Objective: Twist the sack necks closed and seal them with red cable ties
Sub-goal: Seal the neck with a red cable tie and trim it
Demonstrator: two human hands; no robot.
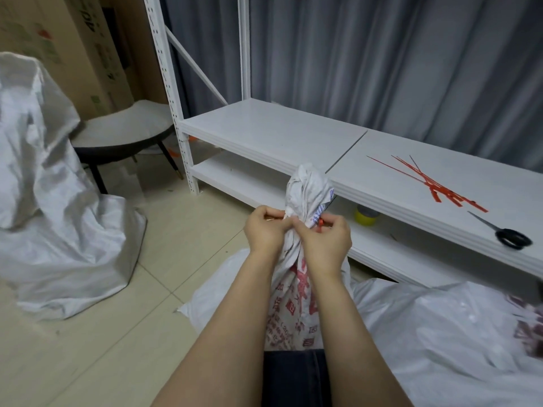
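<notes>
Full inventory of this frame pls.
sack being tied: 1, white with red print, neck twisted
cable tie: 1, red, round that neck
spare cable ties: bundle, red, shelf top right
scissors: 1, black, shelf top far right
roll: 1, yellow, lower shelf
shelf unit: 1, white, behind sack
left sack: 1, white, floor left
right sack: 1, white, lower right
stool: 1, pale seat, back left
cardboard boxes: count unclear, brown, back left
curtain: 1, grey, behind shelf
left hand: 1, pinching tie tail
right hand: 1, pinching tie head

Cable tie (321,222) mostly out of sight
</notes>
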